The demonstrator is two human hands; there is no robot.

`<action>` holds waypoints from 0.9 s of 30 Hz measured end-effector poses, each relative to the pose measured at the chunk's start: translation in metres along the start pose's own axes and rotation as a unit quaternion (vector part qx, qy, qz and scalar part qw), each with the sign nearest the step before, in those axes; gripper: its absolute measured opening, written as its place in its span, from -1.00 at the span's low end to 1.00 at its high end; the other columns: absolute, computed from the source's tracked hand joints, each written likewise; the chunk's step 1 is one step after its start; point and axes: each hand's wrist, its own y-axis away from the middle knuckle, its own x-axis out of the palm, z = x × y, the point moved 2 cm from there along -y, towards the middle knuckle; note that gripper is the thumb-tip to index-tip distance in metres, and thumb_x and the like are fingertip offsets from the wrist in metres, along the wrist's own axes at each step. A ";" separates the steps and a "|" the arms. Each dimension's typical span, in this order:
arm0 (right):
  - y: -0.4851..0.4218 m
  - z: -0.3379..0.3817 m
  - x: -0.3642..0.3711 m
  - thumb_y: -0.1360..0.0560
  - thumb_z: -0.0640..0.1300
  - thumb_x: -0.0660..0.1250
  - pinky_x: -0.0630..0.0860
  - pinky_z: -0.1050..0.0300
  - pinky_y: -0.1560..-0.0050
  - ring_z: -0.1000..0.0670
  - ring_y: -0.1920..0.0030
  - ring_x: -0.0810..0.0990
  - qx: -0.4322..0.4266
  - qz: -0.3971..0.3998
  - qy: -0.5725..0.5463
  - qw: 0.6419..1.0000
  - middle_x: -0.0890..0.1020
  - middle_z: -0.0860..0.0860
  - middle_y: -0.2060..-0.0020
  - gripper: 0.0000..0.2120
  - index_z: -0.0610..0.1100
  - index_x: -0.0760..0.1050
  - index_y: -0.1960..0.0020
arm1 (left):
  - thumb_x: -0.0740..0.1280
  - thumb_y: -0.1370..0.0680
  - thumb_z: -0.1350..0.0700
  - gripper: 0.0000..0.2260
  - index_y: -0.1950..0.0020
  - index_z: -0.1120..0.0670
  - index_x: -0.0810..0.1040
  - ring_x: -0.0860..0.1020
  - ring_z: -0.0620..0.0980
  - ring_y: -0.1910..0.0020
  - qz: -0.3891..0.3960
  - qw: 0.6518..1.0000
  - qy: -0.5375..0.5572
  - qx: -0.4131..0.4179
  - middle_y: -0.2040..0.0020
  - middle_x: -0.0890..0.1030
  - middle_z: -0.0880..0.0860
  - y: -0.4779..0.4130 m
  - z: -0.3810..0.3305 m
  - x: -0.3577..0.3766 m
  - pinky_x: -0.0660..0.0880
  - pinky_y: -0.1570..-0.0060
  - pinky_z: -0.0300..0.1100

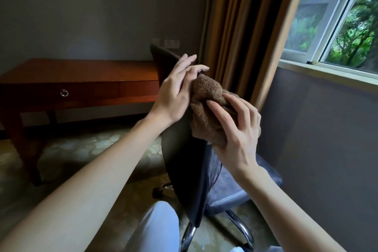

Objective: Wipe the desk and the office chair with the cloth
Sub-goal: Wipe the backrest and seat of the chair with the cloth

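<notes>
The brown terry cloth [206,92] is bunched up against the upper edge of the black backrest [184,159] of the office chair. The right grip [235,125] grasps it, with fingers [216,112] curled over the folds and the thumb side hidden underneath. Just left of it, the left grip [176,92] is released: its fingers are straight and lie flat on the rear face of the backrest, their tips near the top rim and right beside the cloth.

Below the right grip sits the chair's grey-blue seat [235,192], and lower still the chrome legs [241,229] of the base, with one dark caster [157,192] showing under the left forearm. A leg in pale trousers [157,229] stands behind the backrest.

Well to the left of the left grip, and beyond it, stands the reddish wooden counter [81,71], with a ring pull [64,93] on its drawer front. Wall sockets [171,43] sit above the left grip. Above the right grip hangs a tan curtain [245,26], and to its right is a window [337,16] with green trees outside. A patterned carpet [92,149] covers the floor.
</notes>
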 end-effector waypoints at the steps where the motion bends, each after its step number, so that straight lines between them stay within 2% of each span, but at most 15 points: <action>1: -0.002 0.000 0.004 -0.40 -0.24 0.44 0.37 -0.17 -0.36 -0.23 -0.41 0.44 0.004 0.014 -0.006 1.000 0.46 -0.17 -0.43 -0.35 0.00 0.44 -0.46 | 0.07 -0.76 0.11 -0.64 -0.27 0.12 0.65 0.16 -0.06 -0.63 -0.007 1.000 0.002 0.005 -0.54 0.41 0.08 0.000 0.004 0.000 0.10 -0.59 -0.14; 3: -0.002 0.001 0.016 -0.37 -0.24 0.43 0.40 -0.19 -0.36 -0.25 -0.42 0.43 0.017 0.047 -0.022 0.998 0.44 -0.21 -0.46 -0.30 -0.01 0.41 -0.49 | 0.05 -0.75 0.09 -0.63 -0.20 0.14 0.64 0.16 -0.06 -0.63 -0.012 1.000 0.006 0.000 -0.53 0.41 0.08 -0.002 0.013 0.000 0.09 -0.58 -0.18; 8: 0.016 0.007 0.044 -0.38 -0.13 0.40 0.44 -0.15 -0.24 -0.27 -0.36 0.45 0.015 0.106 -0.024 0.994 0.44 -0.18 -0.46 -0.38 -0.03 0.45 -0.45 | 0.08 -0.73 0.08 -0.68 -0.16 0.20 0.58 0.15 0.01 -0.63 -0.051 0.999 -0.007 -0.005 -0.54 0.39 0.12 -0.004 0.028 -0.006 0.08 -0.51 -0.35; 11: 0.044 0.013 0.064 -0.32 -0.11 0.47 0.46 -0.12 -0.12 -0.28 -0.30 0.48 -0.005 0.187 -0.002 0.982 0.49 -0.18 -0.42 -0.41 -0.05 0.56 -0.36 | 0.07 -0.72 0.02 -0.66 -0.15 0.19 0.56 0.14 -0.05 -0.63 -0.076 0.996 0.016 -0.038 -0.55 0.37 0.06 -0.008 0.042 -0.012 0.10 -0.56 -0.20; 13: 0.058 0.019 0.075 -0.26 -0.08 0.49 0.49 -0.10 -0.05 -0.24 -0.27 0.48 -0.020 0.261 0.014 0.965 0.50 -0.14 -0.41 -0.37 0.00 0.56 -0.34 | 0.08 -0.71 -0.01 -0.65 -0.14 0.18 0.54 0.15 -0.08 -0.62 -0.083 0.995 0.019 -0.054 -0.56 0.37 0.02 -0.012 0.052 -0.019 0.12 -0.58 -0.07; 15: 0.058 0.023 0.081 -0.29 -0.02 0.36 0.52 -0.11 -0.03 -0.21 -0.25 0.49 -0.015 0.300 0.002 0.954 0.51 -0.10 -0.38 -0.41 0.02 0.55 -0.34 | 0.09 -0.71 -0.01 -0.67 -0.14 0.18 0.53 0.17 -0.06 -0.62 -0.090 0.994 0.019 -0.064 -0.56 0.37 0.02 -0.017 0.062 -0.026 0.15 -0.58 0.03; 17: 0.047 0.025 0.083 -0.30 0.00 0.25 0.53 -0.11 -0.03 -0.19 -0.23 0.52 0.005 0.279 -0.021 0.960 0.54 -0.10 -0.35 -0.41 0.00 0.58 -0.33 | 0.09 -0.72 -0.01 -0.69 -0.13 0.17 0.53 0.20 -0.03 -0.61 -0.096 0.993 0.020 -0.068 -0.56 0.37 0.02 -0.021 0.070 -0.032 0.19 -0.56 0.10; 20: 0.017 0.022 0.083 -0.35 -0.08 0.36 0.48 -0.10 -0.14 -0.22 -0.26 0.51 0.017 0.172 -0.042 0.984 0.55 -0.15 -0.35 -0.45 -0.05 0.61 -0.34 | 0.10 -0.72 -0.02 -0.73 -0.12 0.09 0.53 0.24 -0.03 -0.60 -0.103 0.993 0.008 -0.063 -0.54 0.40 -0.03 -0.025 0.082 -0.038 0.24 -0.54 0.11; 23: -0.025 0.015 0.087 -0.46 -0.07 0.40 0.44 -0.13 -0.21 -0.25 -0.29 0.50 0.036 0.068 -0.047 0.996 0.53 -0.19 -0.37 -0.49 -0.05 0.55 -0.41 | 0.12 -0.71 -0.02 -0.71 -0.12 0.10 0.57 0.36 -0.07 -0.52 -0.121 0.991 -0.026 -0.042 -0.46 0.48 -0.05 -0.029 0.090 -0.041 0.34 -0.45 -0.02; 25: -0.052 0.013 0.096 -0.43 -0.07 0.39 0.43 -0.14 -0.23 -0.26 -0.31 0.48 0.051 0.063 -0.053 0.995 0.49 -0.17 -0.40 -0.35 0.01 0.37 -0.52 | 0.10 -0.69 -0.04 -0.62 -0.12 0.16 0.61 0.47 0.03 -0.40 -0.142 0.988 -0.058 -0.004 -0.34 0.58 0.03 -0.035 0.092 -0.046 0.39 -0.36 -0.01; 27: -0.070 0.012 0.107 -0.38 -0.07 0.41 0.45 -0.20 -0.25 -0.26 -0.32 0.46 0.054 0.105 -0.071 0.990 0.46 -0.16 -0.40 -0.20 0.02 0.26 -0.59 | 0.08 -0.67 -0.03 -0.58 -0.09 0.18 0.65 0.53 0.11 -0.22 -0.165 0.983 -0.077 0.021 -0.17 0.63 0.07 -0.044 0.095 -0.052 0.41 -0.27 -0.01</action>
